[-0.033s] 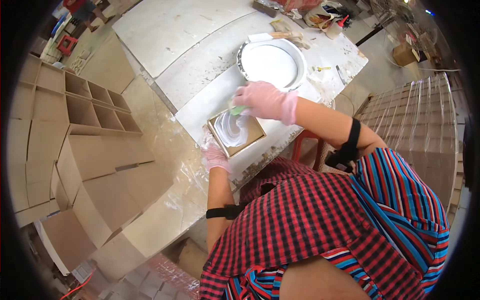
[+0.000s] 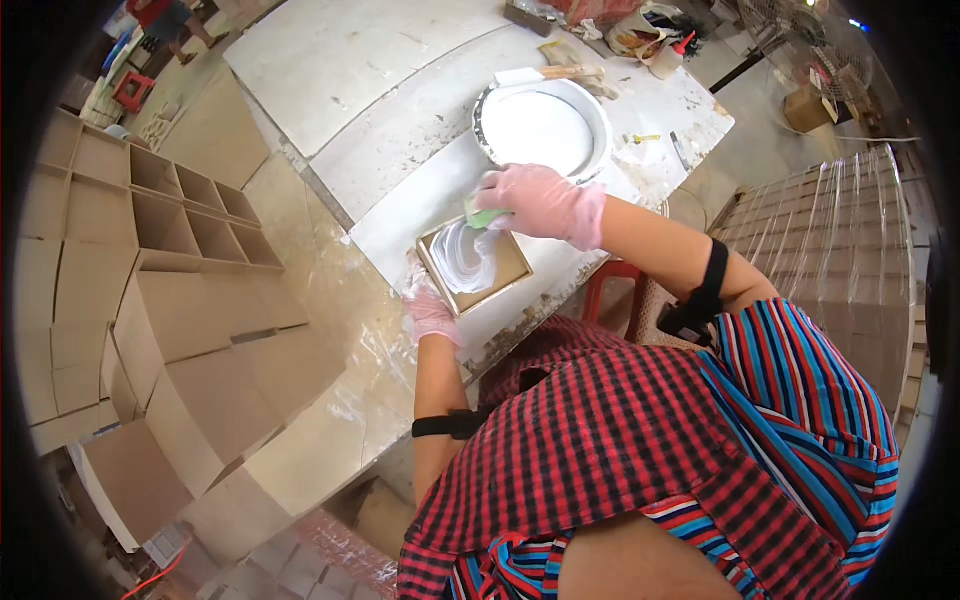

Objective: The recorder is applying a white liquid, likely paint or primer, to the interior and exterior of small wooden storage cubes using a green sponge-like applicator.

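Shallow brown box [image 2: 514,264], one: on white-topped table [image 2: 385,170], near side, white paste [image 2: 462,262] smeared inside. Left hand [image 2: 430,306], pink-gloved: gripping box's left edge. Right hand [image 2: 540,203], pink-gloved: pinching green pad [image 2: 483,217] at box's far edge. White tub [image 2: 603,140]: beyond right hand. Red-tipped bottle [image 2: 667,62]: far right. Brown cartons [image 2: 235,365]: stacked left.

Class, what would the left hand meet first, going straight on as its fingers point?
Nothing upright: the left hand looks free to glide over the white tabletop, though its height above is unclear.
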Available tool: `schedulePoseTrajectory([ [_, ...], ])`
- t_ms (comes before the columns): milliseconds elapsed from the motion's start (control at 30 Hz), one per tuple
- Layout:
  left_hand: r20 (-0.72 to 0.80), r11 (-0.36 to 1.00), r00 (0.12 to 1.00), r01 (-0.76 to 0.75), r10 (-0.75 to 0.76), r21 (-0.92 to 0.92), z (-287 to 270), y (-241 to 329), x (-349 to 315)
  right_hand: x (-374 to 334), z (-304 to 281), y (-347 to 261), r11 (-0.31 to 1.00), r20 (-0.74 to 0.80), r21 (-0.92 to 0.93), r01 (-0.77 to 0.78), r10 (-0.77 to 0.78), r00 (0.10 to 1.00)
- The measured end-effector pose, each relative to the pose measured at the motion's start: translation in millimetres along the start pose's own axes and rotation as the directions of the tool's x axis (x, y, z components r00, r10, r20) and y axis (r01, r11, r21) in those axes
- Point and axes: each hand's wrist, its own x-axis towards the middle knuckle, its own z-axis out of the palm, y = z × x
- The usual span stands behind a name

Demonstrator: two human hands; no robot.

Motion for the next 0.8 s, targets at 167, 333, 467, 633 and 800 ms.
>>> schedulePoseTrajectory([
  [167,0.069,0.998,0.996,-0.048,0.050,-0.039,0,-5,4,-10,0,1,0.973,-0.125,0.137,-0.185,0.203,0.971],
  [333,0.096,0.997,0.992,-0.075,0.078,-0.036,-4,-8,5,-50,20,-25,0.948,-0.119,0.212,-0.237,0.265,0.957],
  [467,0.157,0.990,0.985,-0.046,0.067,-0.133,20,3,21,-87,9,-44,0.965,0.134,0.196,-0.173,0.149,0.980],
  [633,0.166,0.972,0.968,-0.157,0.186,-0.174,-6,-8,7,-58,4,-28,0.924,-0.037,0.221,-0.312,0.328,0.944],
  [800,-0.082,0.999,0.996,-0.031,0.032,0.013,-33,-22,-30,-89,11,-48,0.959,0.086,0.174,-0.223,0.211,0.974],
])
